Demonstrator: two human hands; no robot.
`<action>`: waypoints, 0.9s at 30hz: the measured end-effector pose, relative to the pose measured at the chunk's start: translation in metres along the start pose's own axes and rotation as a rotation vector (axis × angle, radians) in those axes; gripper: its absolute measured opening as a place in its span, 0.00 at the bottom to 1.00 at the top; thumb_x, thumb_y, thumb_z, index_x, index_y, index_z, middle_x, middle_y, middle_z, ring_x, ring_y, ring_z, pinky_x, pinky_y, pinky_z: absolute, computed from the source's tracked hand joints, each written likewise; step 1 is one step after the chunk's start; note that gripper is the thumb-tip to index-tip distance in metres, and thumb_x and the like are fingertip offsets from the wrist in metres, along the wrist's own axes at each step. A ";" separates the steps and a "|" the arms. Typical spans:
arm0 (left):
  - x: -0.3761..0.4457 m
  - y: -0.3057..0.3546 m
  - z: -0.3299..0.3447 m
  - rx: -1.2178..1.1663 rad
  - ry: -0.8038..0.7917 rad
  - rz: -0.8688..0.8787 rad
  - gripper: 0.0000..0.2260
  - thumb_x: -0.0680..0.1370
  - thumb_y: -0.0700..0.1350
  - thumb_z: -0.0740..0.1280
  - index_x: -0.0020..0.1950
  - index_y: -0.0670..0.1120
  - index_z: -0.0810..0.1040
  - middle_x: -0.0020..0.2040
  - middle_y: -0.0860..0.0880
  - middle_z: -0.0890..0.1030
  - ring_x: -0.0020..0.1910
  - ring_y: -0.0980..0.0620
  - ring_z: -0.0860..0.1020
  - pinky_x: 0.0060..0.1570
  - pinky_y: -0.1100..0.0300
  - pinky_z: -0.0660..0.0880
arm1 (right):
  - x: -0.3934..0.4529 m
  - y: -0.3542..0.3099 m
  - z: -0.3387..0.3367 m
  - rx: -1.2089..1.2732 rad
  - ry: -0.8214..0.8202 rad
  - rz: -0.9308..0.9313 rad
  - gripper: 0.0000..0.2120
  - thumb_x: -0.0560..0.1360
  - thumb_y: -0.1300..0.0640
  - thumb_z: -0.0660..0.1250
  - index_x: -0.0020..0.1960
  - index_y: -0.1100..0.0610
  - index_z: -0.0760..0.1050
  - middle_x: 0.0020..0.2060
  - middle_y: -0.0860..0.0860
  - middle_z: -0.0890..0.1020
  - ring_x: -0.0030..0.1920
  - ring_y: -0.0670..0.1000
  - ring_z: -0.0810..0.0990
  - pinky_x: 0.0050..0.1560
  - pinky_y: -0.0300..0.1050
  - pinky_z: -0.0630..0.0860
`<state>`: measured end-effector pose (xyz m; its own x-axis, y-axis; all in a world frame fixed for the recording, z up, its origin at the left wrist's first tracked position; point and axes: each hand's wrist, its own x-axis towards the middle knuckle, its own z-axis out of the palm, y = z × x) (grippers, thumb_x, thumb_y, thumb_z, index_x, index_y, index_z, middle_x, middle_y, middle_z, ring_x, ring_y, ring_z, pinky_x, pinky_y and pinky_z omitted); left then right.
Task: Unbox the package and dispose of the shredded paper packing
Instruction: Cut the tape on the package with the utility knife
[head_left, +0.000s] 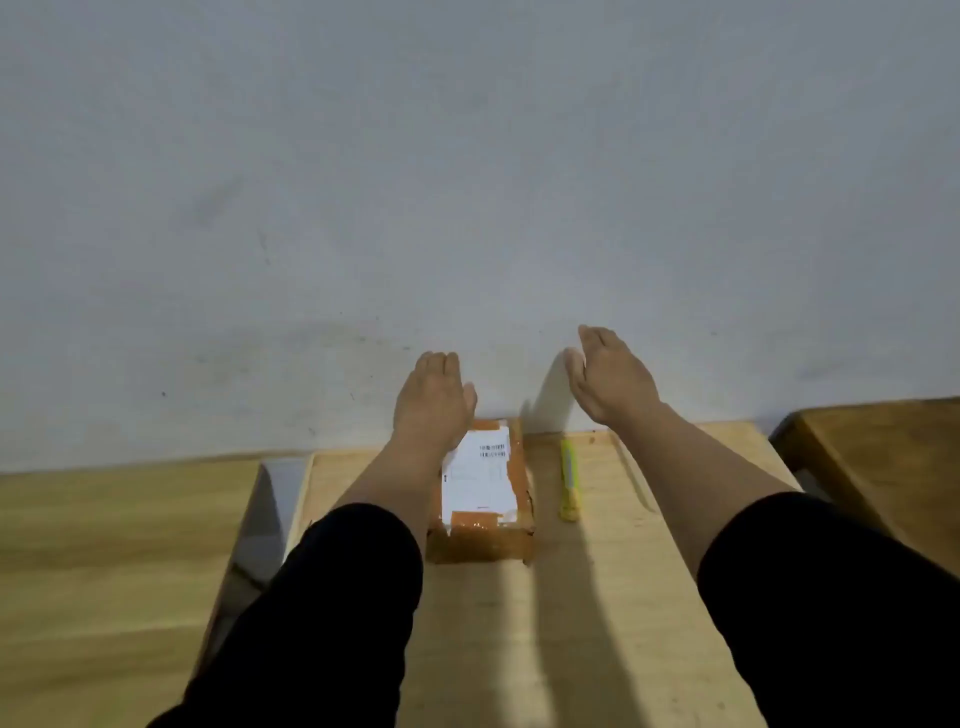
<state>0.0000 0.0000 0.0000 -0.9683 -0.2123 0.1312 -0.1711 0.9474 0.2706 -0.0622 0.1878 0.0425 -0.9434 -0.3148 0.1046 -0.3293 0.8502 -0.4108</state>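
Note:
A small brown cardboard package (488, 499), taped shut with a white shipping label on top, lies on a light wooden table (597, 597) close to the wall. My left hand (431, 402) hovers flat over the package's far left corner, fingers stretched out, holding nothing. My right hand (608, 379) is raised to the right of the package, palm turned inward, fingers together and straight, empty. A yellow-green utility knife (570, 478) lies on the table just right of the package, under my right forearm's line. No shredded paper is visible.
A grey-white wall (467, 208) rises right behind the table. A gap (270, 514) separates this table from a second wooden surface (104, 571) on the left. A darker wooden piece (883, 467) stands at the right edge.

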 end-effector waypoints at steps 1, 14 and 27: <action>-0.005 0.001 0.006 -0.009 -0.042 -0.057 0.19 0.80 0.46 0.54 0.68 0.37 0.63 0.64 0.40 0.70 0.65 0.44 0.67 0.62 0.54 0.68 | -0.002 0.005 0.009 -0.011 -0.031 0.026 0.23 0.81 0.52 0.50 0.72 0.63 0.57 0.71 0.59 0.63 0.71 0.57 0.61 0.68 0.49 0.62; -0.047 -0.035 0.137 -0.204 -0.161 -0.276 0.28 0.80 0.49 0.55 0.75 0.42 0.47 0.77 0.42 0.50 0.75 0.45 0.50 0.74 0.50 0.55 | -0.033 0.097 0.156 0.026 -0.252 0.195 0.25 0.78 0.49 0.56 0.72 0.59 0.57 0.64 0.60 0.66 0.64 0.60 0.66 0.60 0.53 0.69; -0.053 -0.030 0.142 -0.251 -0.088 -0.302 0.27 0.81 0.49 0.53 0.76 0.42 0.45 0.77 0.44 0.47 0.76 0.48 0.48 0.74 0.52 0.56 | -0.036 0.116 0.190 0.066 -0.220 0.185 0.26 0.79 0.52 0.55 0.74 0.47 0.51 0.54 0.61 0.74 0.49 0.61 0.75 0.42 0.50 0.71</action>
<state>0.0306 0.0170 -0.1509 -0.8948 -0.4411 -0.0688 -0.4114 0.7550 0.5107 -0.0589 0.2178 -0.1807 -0.9532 -0.2476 -0.1734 -0.1428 0.8745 -0.4636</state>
